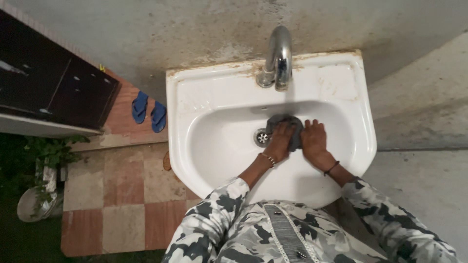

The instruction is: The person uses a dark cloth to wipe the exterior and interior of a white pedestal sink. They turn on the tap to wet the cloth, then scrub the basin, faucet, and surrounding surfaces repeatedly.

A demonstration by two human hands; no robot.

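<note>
Both of my hands are down in the bowl of a white wash basin (214, 92), pressed on a small dark grey cloth (284, 120). My left hand (280, 140) lies over the cloth's left part, just right of the metal drain (262, 137). My right hand (314, 139) grips the cloth's right edge. A chrome tap (279, 57) curves over the basin, with its spout above the cloth. The cloth is mostly hidden under my fingers. Whether water runs from the tap cannot be made out.
A stained grey wall (195, 29) stands behind the basin. A pair of blue slippers (148, 111) lies on the red and cream tiled floor (122, 195) to the left. A dark cabinet (48, 83) and a potted plant (44, 165) stand further left.
</note>
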